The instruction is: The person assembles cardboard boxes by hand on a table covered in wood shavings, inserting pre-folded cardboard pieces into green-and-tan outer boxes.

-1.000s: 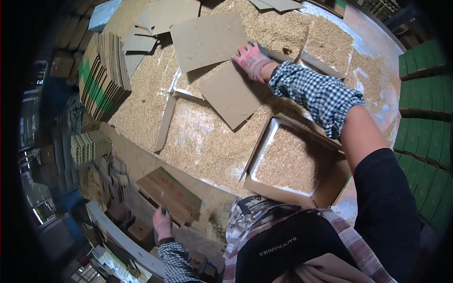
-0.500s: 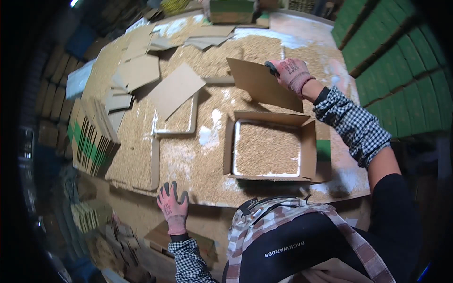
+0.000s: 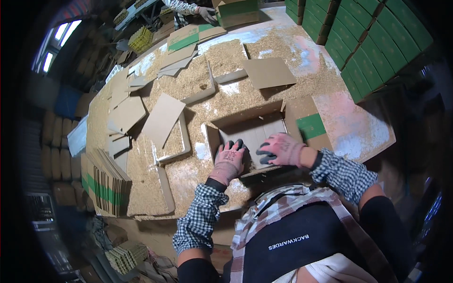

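In front of me stands an open cardboard box [image 3: 218,138], with a greyish-brown cardboard surface [image 3: 255,129] showing inside. My left hand [image 3: 230,162], in a pink glove with dark fingertips, lies at the box's near left corner, its fingers stretched out. Reaching over the near side from the right, my right hand [image 3: 282,150] wears a matching glove; its fingers are slightly bent and apart over the box's inside. Neither hand visibly holds anything. Beyond the box, a flat cardboard sheet [image 3: 269,73] rests on the shavings-like loose material [image 3: 231,106].
Folded cardboard pieces [image 3: 106,184] stand at the table's left. Another loose sheet [image 3: 163,120] leans over a pale frame [image 3: 185,139]. Green boxes [image 3: 363,52] are stacked at the right. At the far edge, another person's gloved hand [image 3: 207,14] touches a green box [image 3: 237,13].
My right hand has let go of the cardboard sheet, now lying beyond the box. Both hands have come to the box. Its loose filling and white inner rim no longer show; a cardboard surface does.
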A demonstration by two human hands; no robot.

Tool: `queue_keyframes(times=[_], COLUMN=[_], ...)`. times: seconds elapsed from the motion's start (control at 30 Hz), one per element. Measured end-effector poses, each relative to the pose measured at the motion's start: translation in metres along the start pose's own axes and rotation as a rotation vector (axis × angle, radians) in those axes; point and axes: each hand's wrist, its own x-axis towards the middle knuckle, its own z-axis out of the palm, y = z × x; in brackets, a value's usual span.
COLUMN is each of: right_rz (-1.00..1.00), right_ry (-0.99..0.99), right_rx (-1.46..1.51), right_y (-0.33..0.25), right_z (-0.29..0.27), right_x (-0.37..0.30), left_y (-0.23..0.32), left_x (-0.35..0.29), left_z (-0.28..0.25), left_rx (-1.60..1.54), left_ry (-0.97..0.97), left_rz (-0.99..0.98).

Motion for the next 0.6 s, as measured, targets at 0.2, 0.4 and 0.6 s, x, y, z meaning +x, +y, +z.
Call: queue_keyframes(times=[0.2, 0.4, 0.6], right_rz=[0.206, 0.485, 0.511], right_ry=[1.141, 0.97, 0.942], right_rx=[1.334, 1.16, 1.671], right_y=[0.079, 0.088, 0.108], right_z=[0.023, 0.127, 0.044], right_x=[-0.062, 0.014, -0.165], left_y=[-0.026, -0.042, 0.044], left_x=[0.012, 0.015, 0.054], left_z=[-0.002, 0.123, 0.092], left_rx=[-0.953, -1.809, -1.697], left_ry=[0.641, 0.427, 0.144], left_rz=[-0.219, -0.701, -0.54])
